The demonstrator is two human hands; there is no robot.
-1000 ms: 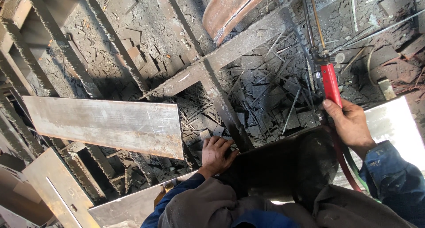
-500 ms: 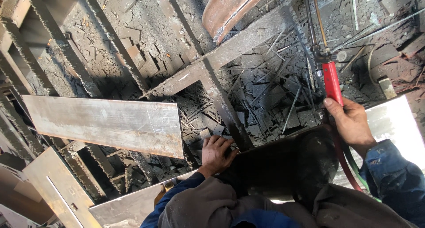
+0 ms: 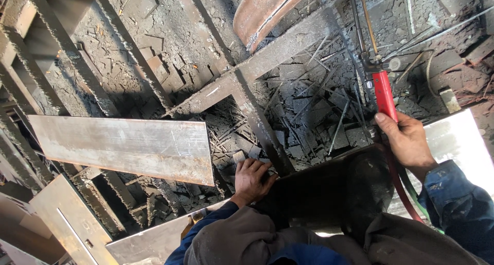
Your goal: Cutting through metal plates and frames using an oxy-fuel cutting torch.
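Nearest the camera, dark grey trousers [image 3: 267, 242] and blue sleeves. Just beyond, left hand [image 3: 251, 180] flat, fingers spread and loose, holding nothing, pressed on the near edge of a dark, shadowed steel plate [image 3: 324, 193]. To the right, right hand [image 3: 409, 141] wrapped tight round the red handle of a cutting torch [image 3: 385, 94]; long axis near upright in the frame, thin metal tubes running away from the body toward the top edge, hoses [image 3: 401, 193] trailing back past the wrist. Left of the hands, a long flat steel plate [image 3: 123, 146], dull grey, scratched, straight-edged, lying across a grate of rough, slag-crusted bars [image 3: 128, 54]. Little open room: gaps between bars packed with dark scrap offcuts and thin rods. Farther out, a crusted cross-shaped beam [image 3: 247, 80], then a curved, rust-brown rim [image 3: 262, 7] at the top.
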